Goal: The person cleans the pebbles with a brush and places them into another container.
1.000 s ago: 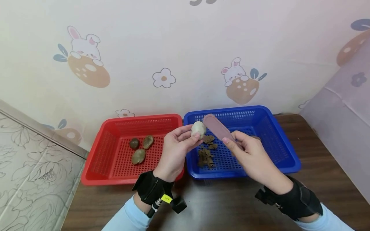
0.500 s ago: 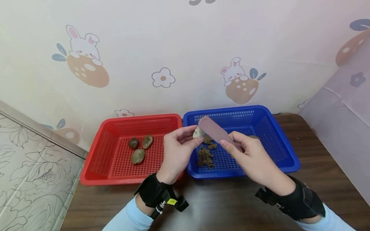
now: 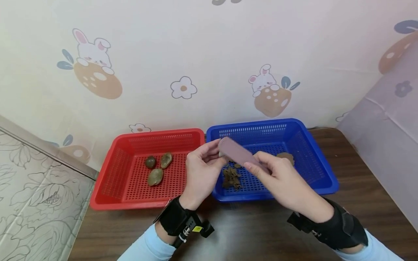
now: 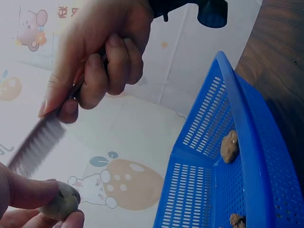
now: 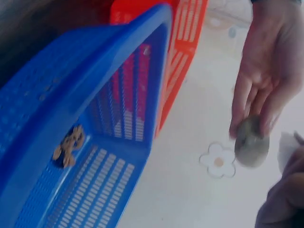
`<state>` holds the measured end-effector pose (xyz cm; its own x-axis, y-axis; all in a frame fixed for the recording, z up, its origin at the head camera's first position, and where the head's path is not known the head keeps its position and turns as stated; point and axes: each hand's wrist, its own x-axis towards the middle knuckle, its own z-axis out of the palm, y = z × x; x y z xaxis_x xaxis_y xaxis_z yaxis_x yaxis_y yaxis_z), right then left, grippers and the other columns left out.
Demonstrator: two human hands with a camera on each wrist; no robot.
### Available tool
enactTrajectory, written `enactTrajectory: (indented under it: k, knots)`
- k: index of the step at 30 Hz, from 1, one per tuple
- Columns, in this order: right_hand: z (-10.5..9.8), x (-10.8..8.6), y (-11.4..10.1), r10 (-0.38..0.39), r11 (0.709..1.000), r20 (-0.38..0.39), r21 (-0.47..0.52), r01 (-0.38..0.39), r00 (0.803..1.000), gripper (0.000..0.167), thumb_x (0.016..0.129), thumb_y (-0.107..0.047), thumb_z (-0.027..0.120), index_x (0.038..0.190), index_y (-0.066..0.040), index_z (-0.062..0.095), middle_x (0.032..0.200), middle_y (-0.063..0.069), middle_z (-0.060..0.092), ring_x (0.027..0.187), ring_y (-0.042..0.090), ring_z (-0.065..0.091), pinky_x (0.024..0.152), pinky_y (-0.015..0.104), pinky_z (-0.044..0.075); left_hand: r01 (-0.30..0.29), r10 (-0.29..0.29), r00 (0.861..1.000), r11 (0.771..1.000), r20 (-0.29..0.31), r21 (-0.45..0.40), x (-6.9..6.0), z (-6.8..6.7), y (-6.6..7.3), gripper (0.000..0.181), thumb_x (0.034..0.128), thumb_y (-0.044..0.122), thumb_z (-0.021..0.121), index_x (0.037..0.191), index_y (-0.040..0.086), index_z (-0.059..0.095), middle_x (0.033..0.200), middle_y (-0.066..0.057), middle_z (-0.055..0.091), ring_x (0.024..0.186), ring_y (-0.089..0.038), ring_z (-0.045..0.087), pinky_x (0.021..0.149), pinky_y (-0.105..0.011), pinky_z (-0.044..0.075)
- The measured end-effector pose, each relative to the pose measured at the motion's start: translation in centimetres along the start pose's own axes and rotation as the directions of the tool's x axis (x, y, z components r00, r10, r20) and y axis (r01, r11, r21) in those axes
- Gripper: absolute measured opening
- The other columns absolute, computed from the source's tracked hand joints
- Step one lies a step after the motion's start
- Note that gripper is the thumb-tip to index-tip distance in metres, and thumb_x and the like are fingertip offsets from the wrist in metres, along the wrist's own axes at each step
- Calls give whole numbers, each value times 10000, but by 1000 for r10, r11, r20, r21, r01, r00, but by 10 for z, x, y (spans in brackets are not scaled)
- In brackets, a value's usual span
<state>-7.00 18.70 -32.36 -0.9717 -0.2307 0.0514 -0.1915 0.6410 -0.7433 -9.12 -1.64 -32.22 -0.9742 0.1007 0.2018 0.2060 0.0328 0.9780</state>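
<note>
My left hand (image 3: 203,172) pinches a smooth greyish-green stone (image 4: 61,203) between thumb and fingers, above the left side of the blue basket (image 3: 321,170). In the head view the stone is almost wholly behind the brush (image 3: 240,152). My right hand (image 3: 285,179) grips this brush, which has a dull pink back and pale bristles (image 4: 40,142). The bristles, blurred in the left wrist view, are close to the stone; whether they touch it I cannot tell. The right wrist view also shows the stone (image 5: 251,145) at the left fingertips.
Three greenish-brown stones (image 3: 155,177) lie in the red basket (image 3: 109,185) at left. Crumbly brown clumps (image 3: 232,178) and a larger brown lump (image 3: 286,157) lie in the blue basket. Both baskets stand on a dark wooden table (image 3: 248,232) against a patterned wall (image 3: 215,54).
The brush has moved left and slightly down across the stone, covering it in the head view. My left hand has turned and shifted slightly right; it still holds the stone.
</note>
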Motion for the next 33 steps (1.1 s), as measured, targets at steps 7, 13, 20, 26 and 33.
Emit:
enactTrajectory:
  k: [7,13,20,26,33]
  knots:
    - [-8,4,4,64,997,-119,-27,-68,991,356,954,-497,420,1051,-184,560,602,30,450,445,145,404,361,264,309,176,-170,983,978,63,-112,7,-4,-6,384,835,44,681,1211,61,607,1108,-145,675,989,-225,675,854,-302,546]
    - [-4,-2,6,-10,995,-80,97,17,997,226,971,-397,454,994,-201,563,572,24,431,423,142,381,355,272,310,408,-329,913,738,242,-537,17,-12,-14,343,922,102,572,1260,48,563,1280,-136,572,1145,-262,601,925,-342,505]
    - [6,2,9,-15,1000,-94,2,16,995,245,963,-445,442,1009,-227,546,601,-6,436,437,109,380,366,251,306,486,-376,874,658,307,-576,16,-13,-12,342,929,166,571,1254,59,579,1282,-136,573,1121,-248,617,921,-309,509]
    - [2,2,11,13,1000,-118,16,-11,993,305,960,-448,448,1058,-183,563,603,22,437,436,132,388,355,258,307,506,-404,861,616,310,-604,17,-15,-13,357,931,149,570,1275,57,544,1293,-141,565,1142,-250,605,939,-313,501]
    - [4,2,11,-7,1000,-40,3,7,999,289,955,-477,435,1011,-217,549,611,1,442,439,112,389,368,249,312,481,-401,873,609,279,-630,13,-15,-13,395,925,135,575,1303,39,511,1317,-117,544,1200,-256,562,938,-311,500]
